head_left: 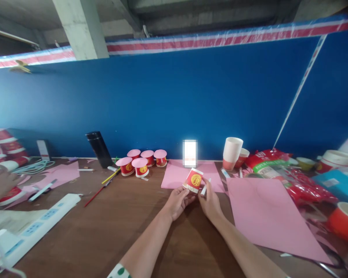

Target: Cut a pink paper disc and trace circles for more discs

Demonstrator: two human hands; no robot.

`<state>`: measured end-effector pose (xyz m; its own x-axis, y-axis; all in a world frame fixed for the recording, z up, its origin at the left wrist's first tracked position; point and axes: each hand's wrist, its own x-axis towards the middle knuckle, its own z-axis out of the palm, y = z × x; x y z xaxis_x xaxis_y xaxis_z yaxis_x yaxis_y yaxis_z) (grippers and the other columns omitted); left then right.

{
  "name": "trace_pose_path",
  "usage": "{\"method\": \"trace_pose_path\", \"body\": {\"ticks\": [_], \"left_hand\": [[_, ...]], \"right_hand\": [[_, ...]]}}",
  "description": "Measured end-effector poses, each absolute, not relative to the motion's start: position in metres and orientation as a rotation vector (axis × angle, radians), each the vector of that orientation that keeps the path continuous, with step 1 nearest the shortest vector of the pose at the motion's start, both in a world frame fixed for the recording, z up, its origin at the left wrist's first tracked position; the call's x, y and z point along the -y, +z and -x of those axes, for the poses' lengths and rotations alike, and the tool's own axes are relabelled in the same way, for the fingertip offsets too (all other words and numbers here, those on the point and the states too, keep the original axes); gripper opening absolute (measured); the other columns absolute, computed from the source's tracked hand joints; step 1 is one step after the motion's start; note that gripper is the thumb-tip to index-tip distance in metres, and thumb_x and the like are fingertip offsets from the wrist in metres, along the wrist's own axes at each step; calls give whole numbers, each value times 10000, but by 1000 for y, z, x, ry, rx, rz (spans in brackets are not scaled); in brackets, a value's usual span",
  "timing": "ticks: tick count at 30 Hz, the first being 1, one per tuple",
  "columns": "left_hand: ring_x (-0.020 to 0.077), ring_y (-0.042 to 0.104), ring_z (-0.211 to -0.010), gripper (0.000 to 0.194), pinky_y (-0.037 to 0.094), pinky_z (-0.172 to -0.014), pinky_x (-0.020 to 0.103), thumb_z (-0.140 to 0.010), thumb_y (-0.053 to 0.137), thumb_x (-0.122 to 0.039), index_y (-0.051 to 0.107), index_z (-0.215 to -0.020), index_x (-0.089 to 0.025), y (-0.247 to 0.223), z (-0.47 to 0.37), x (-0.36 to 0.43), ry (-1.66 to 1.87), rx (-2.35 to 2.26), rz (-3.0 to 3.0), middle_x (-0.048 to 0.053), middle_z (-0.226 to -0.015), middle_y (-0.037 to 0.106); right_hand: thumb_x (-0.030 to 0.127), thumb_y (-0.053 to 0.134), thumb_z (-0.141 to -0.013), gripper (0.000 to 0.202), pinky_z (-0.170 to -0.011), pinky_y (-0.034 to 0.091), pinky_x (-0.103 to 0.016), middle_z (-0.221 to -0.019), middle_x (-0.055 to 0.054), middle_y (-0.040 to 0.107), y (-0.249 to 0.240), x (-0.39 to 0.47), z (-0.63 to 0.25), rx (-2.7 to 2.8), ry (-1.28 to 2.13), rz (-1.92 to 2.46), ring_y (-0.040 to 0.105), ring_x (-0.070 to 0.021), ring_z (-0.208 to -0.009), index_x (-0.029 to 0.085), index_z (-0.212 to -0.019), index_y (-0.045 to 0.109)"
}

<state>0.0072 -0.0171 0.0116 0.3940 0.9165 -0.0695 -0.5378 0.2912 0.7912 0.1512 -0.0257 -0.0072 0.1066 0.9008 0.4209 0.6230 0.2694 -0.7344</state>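
Observation:
Above the table in front of me, my left hand [177,203] holds a small red paper cup [194,180] with a round yellow emblem, tilted, its fingers around the lower edge. Between the fingers of my right hand [211,204] is a slim white stick [205,187], close beside the cup; its exact kind is unclear. A sheet of pink paper [171,175] lies behind both hands. To the left stand several red cups topped with pink paper discs [140,162]. A larger pink sheet [266,216] lies to the right of my right hand.
Tall stacked paper cups [232,152] and a red plastic bag of cups [266,166] stand at right. A black bottle [99,150], thin brushes [102,193] and a power strip [43,224] are to the left. Another person's hand [0,183] works at far left.

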Motion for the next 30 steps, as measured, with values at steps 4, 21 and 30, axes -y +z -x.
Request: {"method": "trace_pose_path", "body": {"ticks": [4,21,30], "left_hand": [[167,639,-829,222,463,-805,283,-723,672,-231,646,-885,-81,12,-7,17,1060,-602,-769,127,-896,692],[187,627,-909,233,452,-853,304,-715,681,-235,649,-908,-107,14,-6,19,1106,-541,-755,111,-937,686],[191,630,-900,252,452,-860,319,-714,673,-226,643,-932,-104,13,-5,22,1103,-493,-743,117,-941,689]], "right_hand": [[134,432,-734,586,-695,489,-318,-1052,-90,621,-7,25,-150,1600,344,1438,628,-219,-839,179,-1311,341],[174,431,-781,510,-759,507,-354,-1039,-95,637,-4,29,-148,1521,341,1329,623,-222,-912,161,-1289,375],[188,406,-812,457,-775,503,-357,-1039,-88,635,1,33,-146,1522,359,1321,619,-218,-929,168,-1268,402]]}}
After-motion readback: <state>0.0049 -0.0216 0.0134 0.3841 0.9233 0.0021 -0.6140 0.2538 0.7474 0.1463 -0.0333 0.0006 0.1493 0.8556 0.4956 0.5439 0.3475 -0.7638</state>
